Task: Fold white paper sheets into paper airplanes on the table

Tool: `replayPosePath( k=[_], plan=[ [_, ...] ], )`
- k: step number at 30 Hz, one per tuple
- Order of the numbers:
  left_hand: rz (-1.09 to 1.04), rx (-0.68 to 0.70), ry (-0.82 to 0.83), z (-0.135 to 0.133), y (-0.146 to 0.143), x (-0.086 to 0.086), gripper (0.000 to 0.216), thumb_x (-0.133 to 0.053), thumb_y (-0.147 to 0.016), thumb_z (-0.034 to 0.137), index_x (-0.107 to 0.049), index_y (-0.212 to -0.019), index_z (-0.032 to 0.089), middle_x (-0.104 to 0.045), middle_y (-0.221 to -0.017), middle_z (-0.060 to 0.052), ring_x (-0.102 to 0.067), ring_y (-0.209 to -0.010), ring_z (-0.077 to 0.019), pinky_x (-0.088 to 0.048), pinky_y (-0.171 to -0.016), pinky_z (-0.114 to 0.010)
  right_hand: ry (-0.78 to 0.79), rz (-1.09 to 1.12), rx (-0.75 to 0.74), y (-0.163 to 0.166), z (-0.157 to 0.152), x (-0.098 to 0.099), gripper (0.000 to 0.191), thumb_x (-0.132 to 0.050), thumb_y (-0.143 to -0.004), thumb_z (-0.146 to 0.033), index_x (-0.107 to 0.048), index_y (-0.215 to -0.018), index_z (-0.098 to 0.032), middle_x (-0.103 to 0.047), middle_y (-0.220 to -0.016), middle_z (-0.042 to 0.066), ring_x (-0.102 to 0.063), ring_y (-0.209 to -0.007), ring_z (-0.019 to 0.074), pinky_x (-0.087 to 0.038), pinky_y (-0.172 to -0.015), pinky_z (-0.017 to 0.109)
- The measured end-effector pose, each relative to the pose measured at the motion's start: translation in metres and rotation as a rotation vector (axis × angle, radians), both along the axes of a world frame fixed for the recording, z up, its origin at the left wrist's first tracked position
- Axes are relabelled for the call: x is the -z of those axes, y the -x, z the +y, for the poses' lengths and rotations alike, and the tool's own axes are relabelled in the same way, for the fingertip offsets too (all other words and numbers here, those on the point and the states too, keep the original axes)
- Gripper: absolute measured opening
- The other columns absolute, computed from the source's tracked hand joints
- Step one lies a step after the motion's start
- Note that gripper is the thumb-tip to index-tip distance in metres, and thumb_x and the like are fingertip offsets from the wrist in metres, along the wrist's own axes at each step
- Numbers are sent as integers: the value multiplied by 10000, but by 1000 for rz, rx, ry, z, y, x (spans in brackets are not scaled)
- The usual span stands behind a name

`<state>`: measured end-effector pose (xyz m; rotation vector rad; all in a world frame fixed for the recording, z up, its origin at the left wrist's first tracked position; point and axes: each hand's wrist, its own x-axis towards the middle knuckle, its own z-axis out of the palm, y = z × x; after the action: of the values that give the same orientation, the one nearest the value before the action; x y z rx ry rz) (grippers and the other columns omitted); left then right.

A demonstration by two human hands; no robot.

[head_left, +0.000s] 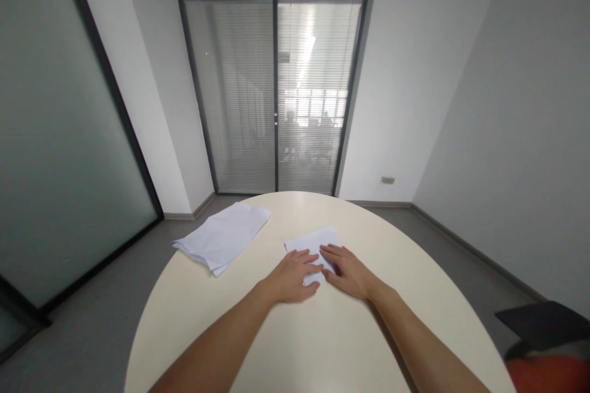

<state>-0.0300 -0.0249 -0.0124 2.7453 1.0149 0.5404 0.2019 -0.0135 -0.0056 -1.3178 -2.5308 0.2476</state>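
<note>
A small piece of white paper [313,239], which looks folded, lies on the round cream table [318,344]. My left hand [295,275] rests on its left side, palm down with the fingers spread. Across from it, my right hand [346,269] lies on the right side of the paper, fingers stretched out and tips pointing left. Both hands cover the lower part of the paper, so its near edge is mostly hidden. Neither hand grips anything.
Several larger creased white sheets [225,233] lie loosely stacked at the table's left, partly over the edge. A chair with a dark part [544,324] and an orange-red seat [550,374] stands at the lower right. Glass doors with blinds [239,98] are beyond the table.
</note>
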Motion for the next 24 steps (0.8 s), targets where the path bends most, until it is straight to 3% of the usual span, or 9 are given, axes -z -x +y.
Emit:
replayPosePath(
  k=[4,10,19,24],
  plan=[
    [-31,-18,-41,-1,-3,-1,400,-580,-884,344,-640,-1267,246,-590,-1397,-55,-484,-1337,-309,-368,-1115,-513,5,26,-42,-2,-2,-1,655,-525,-904,-520,-500,-1447,-154,-432,-1525,146,-376,-1427,304,-265,-1191,474],
    [-74,-36,-74,-3,-4,-1,343,-550,-887,267,-683,-1198,215,-631,-1347,-49,-536,-1291,-279,-405,-1106,-450,58,31,-74,-3,-3,-3,814,-626,-820,-622,-469,-1468,-153,-378,-1545,174,-334,-1442,356,-235,-1195,536],
    [-167,-13,-3,-5,-1,-6,453,-569,-906,427,-609,-1293,193,-660,-1298,-81,-559,-1269,-269,-416,-1100,-416,47,92,-65,-8,-6,-9,824,-564,-849,-691,-499,-1444,-125,-444,-1507,164,-395,-1412,338,-324,-1179,480],
    [-207,-54,44,-5,0,-6,460,-592,-888,419,-607,-1288,194,-658,-1298,-87,-566,-1260,-260,-418,-1096,-393,71,129,-72,-11,-6,-9,713,-501,-912,-650,-505,-1442,-174,-448,-1511,118,-383,-1424,306,-323,-1184,467]
  ],
)
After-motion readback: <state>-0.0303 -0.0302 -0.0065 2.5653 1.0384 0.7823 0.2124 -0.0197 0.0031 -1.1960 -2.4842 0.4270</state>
